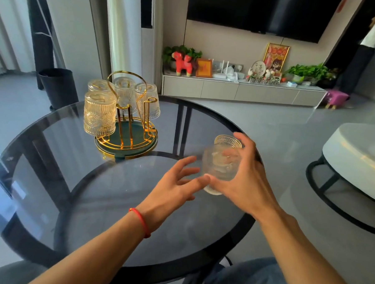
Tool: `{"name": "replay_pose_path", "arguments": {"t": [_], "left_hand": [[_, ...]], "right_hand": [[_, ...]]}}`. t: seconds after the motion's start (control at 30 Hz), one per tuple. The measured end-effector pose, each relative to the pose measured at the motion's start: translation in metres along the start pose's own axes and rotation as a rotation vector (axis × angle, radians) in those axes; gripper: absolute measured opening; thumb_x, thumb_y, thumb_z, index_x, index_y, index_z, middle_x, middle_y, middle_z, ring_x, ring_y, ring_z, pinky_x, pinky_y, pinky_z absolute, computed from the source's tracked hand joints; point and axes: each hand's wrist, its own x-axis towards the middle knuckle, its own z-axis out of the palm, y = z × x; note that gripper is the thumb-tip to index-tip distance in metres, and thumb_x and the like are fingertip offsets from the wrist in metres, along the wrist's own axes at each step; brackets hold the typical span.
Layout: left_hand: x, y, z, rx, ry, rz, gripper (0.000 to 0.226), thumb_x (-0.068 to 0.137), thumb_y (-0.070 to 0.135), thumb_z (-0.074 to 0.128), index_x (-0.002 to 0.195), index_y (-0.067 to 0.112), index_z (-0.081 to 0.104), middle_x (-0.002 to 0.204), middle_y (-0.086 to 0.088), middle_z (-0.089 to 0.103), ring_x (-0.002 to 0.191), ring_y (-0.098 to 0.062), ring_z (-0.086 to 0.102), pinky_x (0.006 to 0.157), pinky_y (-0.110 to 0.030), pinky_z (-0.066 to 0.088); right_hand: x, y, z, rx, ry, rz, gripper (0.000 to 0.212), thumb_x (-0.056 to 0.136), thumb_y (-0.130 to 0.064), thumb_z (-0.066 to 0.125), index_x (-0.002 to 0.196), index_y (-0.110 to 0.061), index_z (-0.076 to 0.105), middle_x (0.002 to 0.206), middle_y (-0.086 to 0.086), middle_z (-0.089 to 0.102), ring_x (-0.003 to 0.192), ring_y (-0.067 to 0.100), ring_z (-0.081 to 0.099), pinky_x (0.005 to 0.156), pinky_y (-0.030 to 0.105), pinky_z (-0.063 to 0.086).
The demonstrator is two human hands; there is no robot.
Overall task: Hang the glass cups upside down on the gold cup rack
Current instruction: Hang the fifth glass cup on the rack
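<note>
The gold cup rack point(126, 136) with a green tray base stands at the table's far left. Several ribbed glass cups hang upside down on it, the nearest one point(99, 113) at front left. One gold peg point(149, 100) on the right side is bare. My right hand point(245, 177) holds a blurred glass cup point(221, 165) above the table's right side. Just behind it another glass cup point(227, 141) shows only its rim. My left hand point(175, 184) is beside the held cup, fingers spread, fingertips touching or nearly touching its lower part.
The round dark glass table point(105, 202) has a black rim and legs. A black bin point(57, 87) stands on the floor at far left. A white low table point(355, 159) is at right, and a TV cabinet point(243, 90) with ornaments is at the back.
</note>
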Motion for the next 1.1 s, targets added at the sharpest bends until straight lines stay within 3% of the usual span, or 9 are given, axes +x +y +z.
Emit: {"name": "replay_pose_path", "arguments": {"t": [0.17, 0.27, 0.33, 0.47, 0.57, 0.7, 0.8, 0.97, 1.1], "left_hand": [[-0.001, 0.006, -0.007, -0.06, 0.124, 0.087, 0.07, 0.066, 0.021, 0.093, 0.124, 0.026, 0.053, 0.108, 0.008, 0.074, 0.102, -0.012, 0.07, 0.081, -0.03, 0.06], [0.006, 0.019, -0.028, -0.152, 0.246, 0.075, 0.067, 0.063, 0.021, 0.09, 0.119, 0.017, 0.053, 0.108, -0.008, 0.072, 0.093, -0.021, 0.073, 0.075, -0.04, 0.062], [0.012, 0.027, -0.043, -0.262, 0.277, 0.042, 0.064, 0.067, 0.021, 0.084, 0.12, 0.015, 0.049, 0.109, -0.015, 0.07, 0.087, -0.026, 0.074, 0.076, -0.045, 0.062], [0.019, 0.03, -0.063, -0.434, 0.276, -0.027, 0.053, 0.079, 0.015, 0.074, 0.123, 0.014, 0.044, 0.111, -0.015, 0.066, 0.093, -0.036, 0.073, 0.088, -0.056, 0.057], [0.025, 0.025, -0.071, -0.424, 0.298, -0.025, 0.045, 0.083, 0.013, 0.071, 0.121, 0.014, 0.046, 0.109, -0.015, 0.065, 0.094, -0.029, 0.073, 0.085, -0.05, 0.06], [0.035, 0.021, -0.096, -0.145, 0.288, -0.034, 0.047, 0.086, 0.027, 0.072, 0.128, 0.022, 0.052, 0.117, -0.006, 0.064, 0.103, -0.016, 0.065, 0.087, -0.04, 0.057], [0.033, 0.01, -0.121, 0.148, 0.218, -0.023, 0.071, 0.082, 0.043, 0.077, 0.143, 0.029, 0.046, 0.124, 0.001, 0.064, 0.114, -0.014, 0.06, 0.095, -0.036, 0.052], [0.031, -0.016, -0.143, 1.047, 0.287, 0.197, 0.068, 0.08, 0.044, 0.077, 0.14, 0.024, 0.053, 0.144, 0.001, 0.052, 0.133, -0.018, 0.04, 0.107, -0.029, 0.034], [0.035, -0.027, -0.15, 1.269, 0.27, 0.178, 0.067, 0.083, 0.035, 0.073, 0.144, 0.031, 0.047, 0.154, 0.0, 0.042, 0.143, -0.026, 0.028, 0.116, -0.044, 0.024]], "right_hand": [[0.007, -0.024, 0.034, -0.021, -0.19, -0.158, 0.118, 0.059, -0.059, 0.082, 0.153, -0.042, 0.013, 0.139, -0.001, 0.061, 0.123, 0.019, 0.062, 0.098, 0.031, 0.05], [0.02, -0.028, 0.049, 0.215, -0.257, -0.142, 0.113, 0.067, -0.053, 0.086, 0.155, -0.036, 0.017, 0.149, -0.004, 0.052, 0.134, 0.007, 0.052, 0.105, 0.019, 0.044], [0.027, -0.033, 0.059, 0.29, -0.288, -0.062, 0.102, 0.075, -0.068, 0.072, 0.156, -0.039, 0.016, 0.156, -0.008, 0.04, 0.141, 0.003, 0.041, 0.104, 0.012, 0.035], [0.039, -0.045, 0.084, 0.68, -0.306, 0.288, 0.062, 0.1, -0.06, 0.042, 0.153, -0.029, 0.031, 0.149, 0.001, 0.052, 0.129, 0.013, 0.057, 0.108, 0.045, 0.048], [0.047, -0.054, 0.096, 0.758, -0.285, 0.39, 0.047, 0.105, -0.047, 0.043, 0.146, -0.023, 0.04, 0.138, 0.006, 0.061, 0.117, 0.018, 0.067, 0.098, 0.049, 0.056], [0.057, -0.055, 0.102, 0.945, -0.271, 0.532, 0.042, 0.102, -0.032, 0.057, 0.139, -0.013, 0.052, 0.132, 0.013, 0.067, 0.115, 0.029, 0.07, 0.098, 0.053, 0.055], [0.072, -0.057, 0.102, 0.9, -0.084, 0.542, 0.045, 0.093, -0.026, 0.072, 0.133, -0.013, 0.056, 0.128, 0.013, 0.068, 0.107, 0.026, 0.072, 0.079, 0.04, 0.062], [0.108, -0.067, 0.084, 0.545, 0.298, 0.312, 0.057, 0.075, -0.05, 0.08, 0.125, -0.031, 0.06, 0.123, -0.008, 0.065, 0.112, 0.012, 0.065, 0.093, 0.044, 0.058], [0.14, -0.096, 0.075, 0.238, 0.325, 0.038, 0.065, 0.076, -0.057, 0.075, 0.133, -0.031, 0.059, 0.128, -0.014, 0.063, 0.119, 0.01, 0.06, 0.097, 0.032, 0.052]]}}
